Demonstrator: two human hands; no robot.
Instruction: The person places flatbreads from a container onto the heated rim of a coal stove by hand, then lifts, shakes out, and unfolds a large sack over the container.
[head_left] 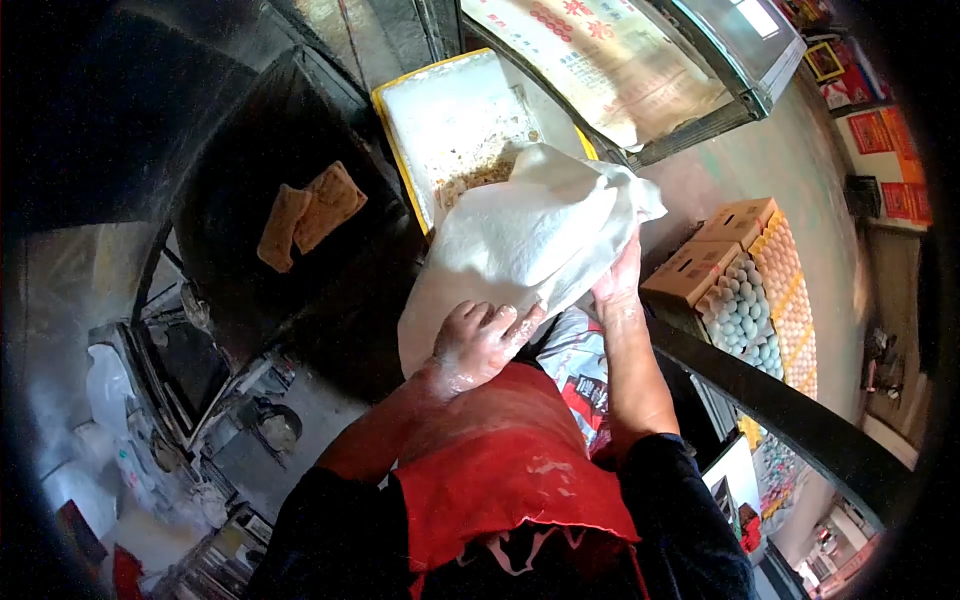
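A large, thin white sheet, which looks like stretched dough (pixel 510 235), hangs in folds in front of me. My right hand (pixel 618 272) is closed on its right side, the fingers partly hidden behind it. At the near edge, my left hand (pixel 480 340) has its fingers curled against the sheet. Pale, floury smears coat both hands. Behind the sheet, and partly covered by it, is a white tray with a yellow rim (pixel 440 110), with brown crumbs scattered on its bottom. Two browned flat pieces of bread (pixel 328 205) lie on a dark round griddle (pixel 235 215) to the left.
Cartons (pixel 690 270) stand at the right beside stacked trays of eggs (pixel 745 310). A dark bar (pixel 780 400) slants past my right arm. A glass-sided case (pixel 745 60) is at the top, next to a printed paper sheet (pixel 600 60). My red apron (pixel 510 470) is below.
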